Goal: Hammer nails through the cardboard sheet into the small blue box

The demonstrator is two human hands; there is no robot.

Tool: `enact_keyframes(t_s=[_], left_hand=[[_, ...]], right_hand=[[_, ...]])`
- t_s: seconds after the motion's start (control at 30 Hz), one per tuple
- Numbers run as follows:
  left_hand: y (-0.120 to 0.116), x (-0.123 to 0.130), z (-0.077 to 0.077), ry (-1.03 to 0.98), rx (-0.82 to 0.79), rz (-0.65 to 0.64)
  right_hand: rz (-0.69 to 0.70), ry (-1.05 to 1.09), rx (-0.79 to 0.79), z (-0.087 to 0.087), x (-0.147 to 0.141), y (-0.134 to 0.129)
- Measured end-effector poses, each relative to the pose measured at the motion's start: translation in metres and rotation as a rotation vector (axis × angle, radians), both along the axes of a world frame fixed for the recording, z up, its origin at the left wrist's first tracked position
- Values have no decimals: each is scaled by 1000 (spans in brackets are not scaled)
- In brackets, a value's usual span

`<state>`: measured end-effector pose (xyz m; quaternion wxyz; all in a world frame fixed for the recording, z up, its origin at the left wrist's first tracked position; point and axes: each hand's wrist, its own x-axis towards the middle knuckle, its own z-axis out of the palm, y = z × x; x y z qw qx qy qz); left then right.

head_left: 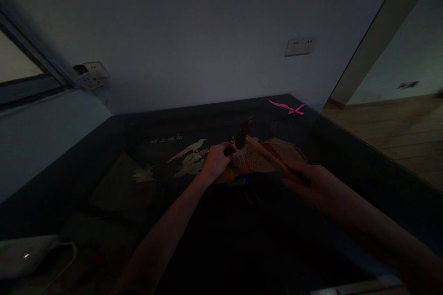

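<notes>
My left hand (218, 160) is closed, its fingertips pinched at the lower end of a dark brown, elongated piece (244, 133) that slants up and to the right. Dim light hides what kind of thing it is. In my right hand (309, 177) is a light wooden stick (265, 152), gripped at its near end. The stick's far tip meets or overlaps the dark piece; whether they touch I cannot tell. Both hands are over a patterned orange, white and red area (252, 160) on the dark table.
The black tabletop (214, 235) bears a pale bird picture (192, 156) and white characters. A pink ribbon-like thing (290, 109) lies at the far right corner. A white device with a cable (26, 256) is at the near left. Behind stands a wall with sockets (300, 47).
</notes>
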<state>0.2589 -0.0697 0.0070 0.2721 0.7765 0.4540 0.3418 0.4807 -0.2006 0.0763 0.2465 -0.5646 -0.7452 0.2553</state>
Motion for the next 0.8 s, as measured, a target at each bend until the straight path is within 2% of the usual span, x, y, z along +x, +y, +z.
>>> enact_keyframes(t_s=[0.1,0.17,0.33,0.57,0.67,0.8], left_hand=[[-1,1,2,-36,9,-8],[-2,1,2,-85,1,-31],[-5,2,7,-178,43,-80],[-12,-3,29,-201,153,0],[-15,-7,37,-99,237,18],[-15,-8,35,66,276,29]], right_hand=[[-57,253,-107,-11,2,-6],[-148,419,-189,-25,1,-8],[-247,658,-262,-54,-3,-6],[-275,767,-229,-61,-1,-6],[-259,765,-250,-62,1,-6],[-239,746,-273,-64,2,-6]])
